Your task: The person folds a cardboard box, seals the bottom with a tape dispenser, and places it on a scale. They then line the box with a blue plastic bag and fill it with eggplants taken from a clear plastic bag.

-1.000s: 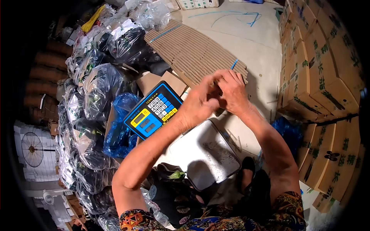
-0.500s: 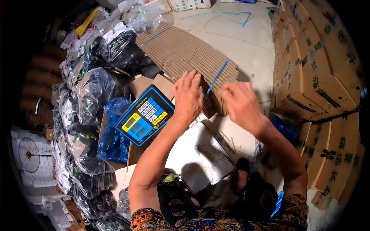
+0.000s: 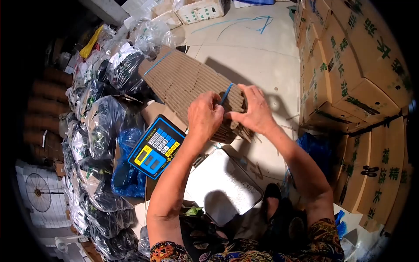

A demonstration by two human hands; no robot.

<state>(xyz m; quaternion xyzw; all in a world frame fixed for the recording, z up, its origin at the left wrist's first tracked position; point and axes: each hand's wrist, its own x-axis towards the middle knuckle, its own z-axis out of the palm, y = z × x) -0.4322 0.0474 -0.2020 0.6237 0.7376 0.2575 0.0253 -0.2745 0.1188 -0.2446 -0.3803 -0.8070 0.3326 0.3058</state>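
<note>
A bundle of flattened corrugated cardboard (image 3: pixel 183 78) stands tilted beyond the scale, its layered edges facing up. One blue strap (image 3: pixel 227 93) crosses its near end, and another blue strap (image 3: pixel 158 63) crosses the far end. My left hand (image 3: pixel 203 114) is closed at the near strap, fingers curled where the strap runs under them. On the other side, my right hand (image 3: pixel 255 110) grips the bundle's near end between thumb and fingers. Below the hands sits the scale's white metal pan (image 3: pixel 222 183), with small white flecks on it.
A blue-framed scale display (image 3: pixel 153 147) stands left of my left forearm. Black-filled clear plastic bags (image 3: pixel 107 126) are piled along the left. Cardboard boxes (image 3: pixel 349 78) are stacked on the right. Loose blue strapping (image 3: pixel 262 24) lies on the far floor.
My right hand has come down and inward onto the bundle's near end. My left hand has shifted toward me and curled at the strap. The bundle has moved left and tilted.
</note>
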